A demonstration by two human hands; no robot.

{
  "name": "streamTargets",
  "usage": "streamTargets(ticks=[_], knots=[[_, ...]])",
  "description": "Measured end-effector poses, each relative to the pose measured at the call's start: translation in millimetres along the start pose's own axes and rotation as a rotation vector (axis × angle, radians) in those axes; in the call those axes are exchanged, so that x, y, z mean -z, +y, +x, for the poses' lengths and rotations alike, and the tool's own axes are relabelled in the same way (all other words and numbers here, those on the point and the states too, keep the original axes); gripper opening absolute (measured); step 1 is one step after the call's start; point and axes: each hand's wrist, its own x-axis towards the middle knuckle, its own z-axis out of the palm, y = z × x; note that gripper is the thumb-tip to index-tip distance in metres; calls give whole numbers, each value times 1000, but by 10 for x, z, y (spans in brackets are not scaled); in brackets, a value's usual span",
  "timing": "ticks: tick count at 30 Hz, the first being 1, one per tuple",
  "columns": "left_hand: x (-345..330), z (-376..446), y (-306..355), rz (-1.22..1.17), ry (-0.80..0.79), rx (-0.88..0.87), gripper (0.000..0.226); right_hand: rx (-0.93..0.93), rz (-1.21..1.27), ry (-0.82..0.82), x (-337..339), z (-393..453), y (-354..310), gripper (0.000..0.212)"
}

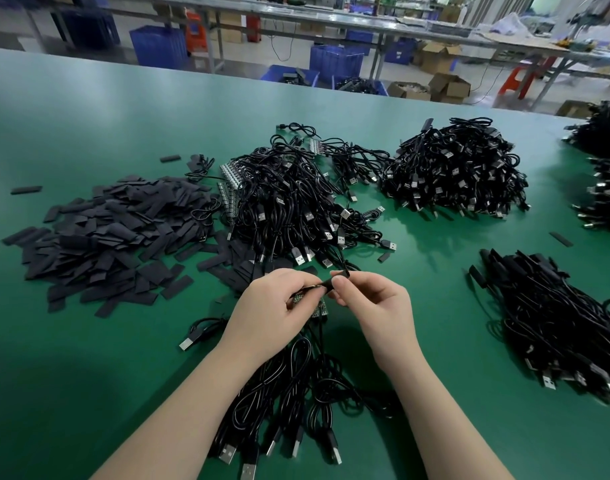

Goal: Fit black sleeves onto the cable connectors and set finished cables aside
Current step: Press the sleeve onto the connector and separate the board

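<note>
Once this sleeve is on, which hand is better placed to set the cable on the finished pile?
Probably the right hand. It already pinches the black sleeve at the connector, and the sleeved pile lies on its side; the left hand would have to cross over.

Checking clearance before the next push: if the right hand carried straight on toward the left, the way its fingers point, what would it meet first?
Most likely the left hand: the right hand pinches a black sleeve right against it.

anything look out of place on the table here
A few black sleeves lie loose on the green table, apart from the sleeve pile: one far left, one beyond the pile, one on the right. Nothing looks damaged.
</note>
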Motion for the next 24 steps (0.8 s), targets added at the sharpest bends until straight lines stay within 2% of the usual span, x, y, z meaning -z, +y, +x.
streamTargets(ticks=[6,9,13,18,24], knots=[[5,-20,15,61,-24,19,14,36,-65,21,19,13,36,19],[25,-22,36,112,-46,74,29,12,-28,43,26,11,26,15],[47,-2,39,92,-144,56,42,-40,-1,107,42,27,34,14],[57,18,15,165,-131,15,37,-66,102,142,19,16,18,8],[57,-2,3,107,-45,57,29,-34,130,158,-5,7,11,6]])
